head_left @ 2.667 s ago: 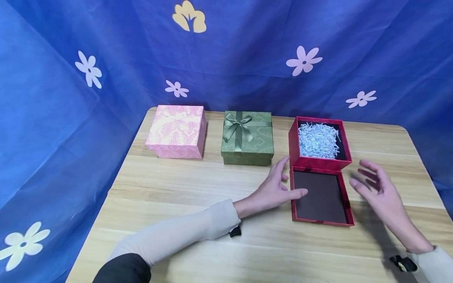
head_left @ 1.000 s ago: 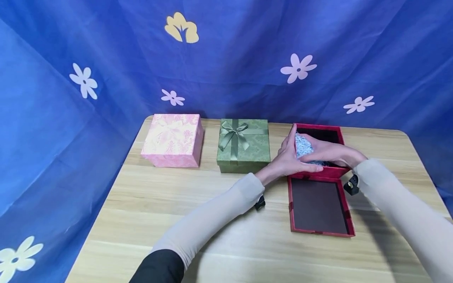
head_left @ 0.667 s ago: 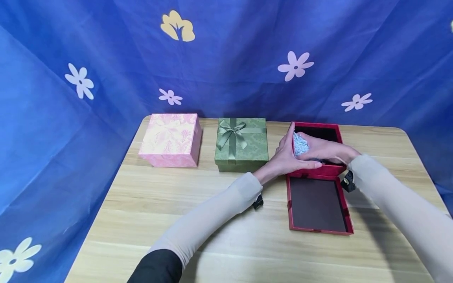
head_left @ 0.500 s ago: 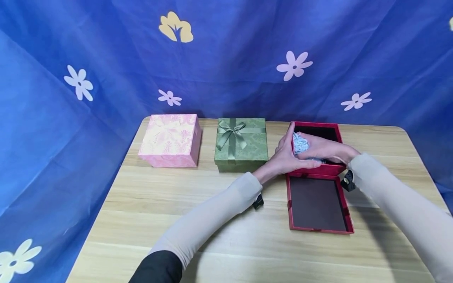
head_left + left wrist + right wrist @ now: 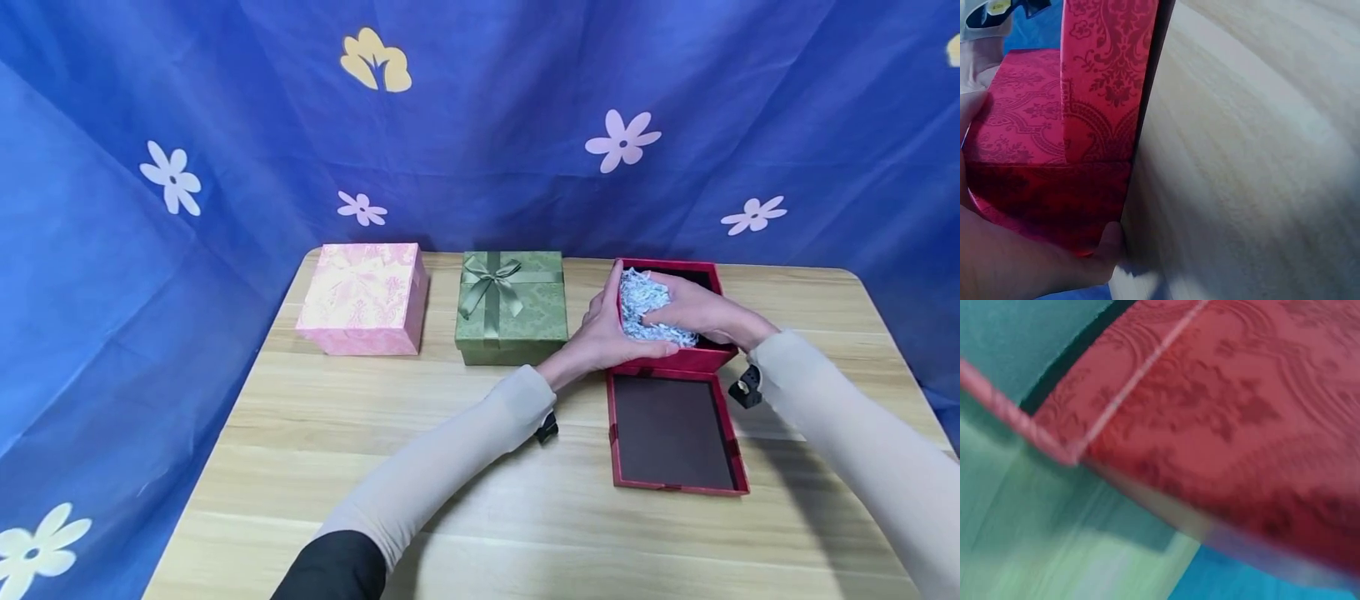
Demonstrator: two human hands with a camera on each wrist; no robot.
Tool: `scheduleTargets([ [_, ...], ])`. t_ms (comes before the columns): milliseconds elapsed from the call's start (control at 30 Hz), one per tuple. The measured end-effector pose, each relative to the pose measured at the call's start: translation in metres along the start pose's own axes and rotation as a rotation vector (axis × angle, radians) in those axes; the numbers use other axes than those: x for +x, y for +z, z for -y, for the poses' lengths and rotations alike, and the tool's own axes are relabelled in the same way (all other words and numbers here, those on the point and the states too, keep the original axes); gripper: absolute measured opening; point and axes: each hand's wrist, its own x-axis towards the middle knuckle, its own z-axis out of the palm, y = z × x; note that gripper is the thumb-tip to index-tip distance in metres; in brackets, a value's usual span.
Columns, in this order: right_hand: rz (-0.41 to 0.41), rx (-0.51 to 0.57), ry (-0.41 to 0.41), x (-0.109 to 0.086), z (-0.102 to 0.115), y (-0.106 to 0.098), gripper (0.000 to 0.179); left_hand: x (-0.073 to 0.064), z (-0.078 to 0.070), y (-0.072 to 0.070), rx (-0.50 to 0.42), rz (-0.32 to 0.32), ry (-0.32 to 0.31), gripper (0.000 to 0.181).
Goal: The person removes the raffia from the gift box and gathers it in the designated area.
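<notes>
Cloth [image 5: 480, 150]: blue with pale flower prints, hung across the background.
Table [image 5: 337, 450]: pale, with a wood grain.
Red box [image 5: 693, 361]: stands uncovered near the table's far edge, right of the other two; we judge its patterned walls to be stiff, light card, apt to slide if pushed.
Shreds [image 5: 643, 293]: pale blue, heaped inside the red box toward its left; we expect a soft, springy, almost weightless mass that sheds strands.
Left hand [image 5: 603, 333]: grips the red box at the near left corner, thumb along the near rim, fingers against the left wall; we judge this a sound hold, since a corner bends less than mid-wall.
Right hand [image 5: 697, 308]: dips into the red box and holds some shreds between thumb and bent fingers; with the fingertips buried, we cannot tell how tightly.
Best hold: we favour a wide, loose handful of shreds, as a narrow pinch would probably drop strands.
Lid [image 5: 675, 433]: inner side up, just before the red box; probably light, best lifted by opposite rims.
Green box [image 5: 512, 304]: closed, between the red box and the pink box [image 5: 362, 287], apart from each.
</notes>
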Motion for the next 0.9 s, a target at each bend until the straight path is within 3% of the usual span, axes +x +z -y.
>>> scheduleTargets([
  [500,-0.113,-0.156,0.086,-0.032,0.027,-0.046,0.096,-0.002,-0.002,0.001,0.027,-0.028,-0.015,0.146],
  [700,-0.163,-0.085,0.049,-0.054,0.033,-0.070,0.086,-0.002,-0.003,0.001,0.026,-0.026,-0.024,0.146],
  [833,-0.252,-0.025,-0.013,-0.069,0.032,-0.087,0.067,-0.003,-0.004,0.000,0.023,-0.022,-0.022,0.146],
  [900,-0.311,-0.015,-0.020,-0.076,0.030,-0.095,0.066,-0.003,-0.004,0.000,0.021,-0.024,-0.020,0.146],
])
